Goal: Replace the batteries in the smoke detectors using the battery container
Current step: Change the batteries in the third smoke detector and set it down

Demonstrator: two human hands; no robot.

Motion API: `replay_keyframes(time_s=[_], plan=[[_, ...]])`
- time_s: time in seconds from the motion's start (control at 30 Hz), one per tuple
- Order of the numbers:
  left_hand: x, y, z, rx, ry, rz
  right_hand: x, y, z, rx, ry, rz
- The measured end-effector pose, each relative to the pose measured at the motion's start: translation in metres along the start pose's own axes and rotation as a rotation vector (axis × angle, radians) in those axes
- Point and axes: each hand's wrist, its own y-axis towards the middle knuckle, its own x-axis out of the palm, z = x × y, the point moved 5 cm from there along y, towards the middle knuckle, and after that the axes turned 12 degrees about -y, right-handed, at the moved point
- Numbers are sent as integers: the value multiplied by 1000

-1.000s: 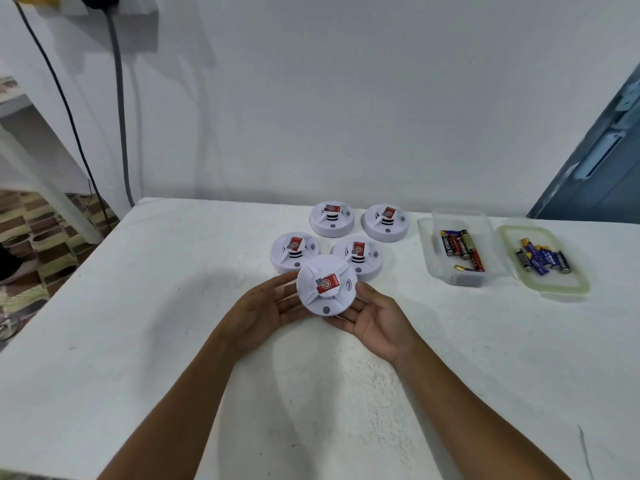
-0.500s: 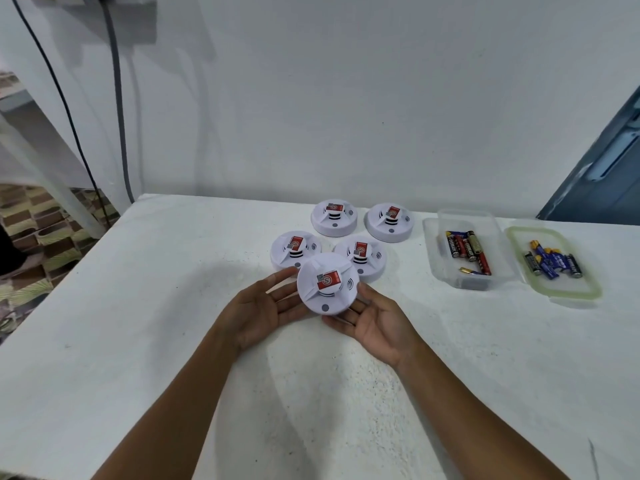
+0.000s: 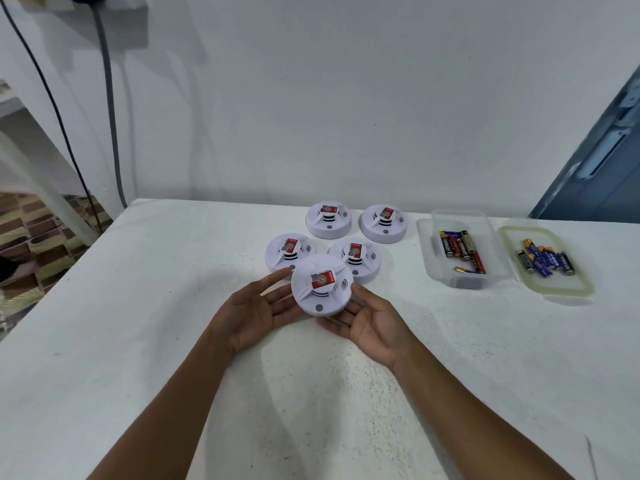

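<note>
A white round smoke detector (image 3: 322, 287) with a red label on top lies between my two hands, just above the white table (image 3: 138, 306). My left hand (image 3: 252, 313) supports its left side with straight fingers, palm up. My right hand (image 3: 374, 323) does the same under its right side. Several more detectors (image 3: 328, 221) (image 3: 383, 225) (image 3: 289, 251) (image 3: 358, 259) lie behind it. A clear battery container (image 3: 424, 251) holds several red and black batteries (image 3: 460, 249). Its green-rimmed lid (image 3: 585, 282) lies to the right with several blue batteries (image 3: 545, 259) on it.
The table meets a white wall at the back. Two cables (image 3: 110, 116) hang down the wall at the left. A blue door (image 3: 595, 174) stands at the far right. Patterned floor (image 3: 34, 244) shows past the table's left edge.
Both hands and the detector between them stay almost still; only the view shifts slightly.
</note>
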Motion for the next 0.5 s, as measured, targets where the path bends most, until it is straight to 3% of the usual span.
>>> replay_keyframes(time_s=[0.5], plan=[[3,0,2,10,38,-85,-2,1,0,-3,9,-17]])
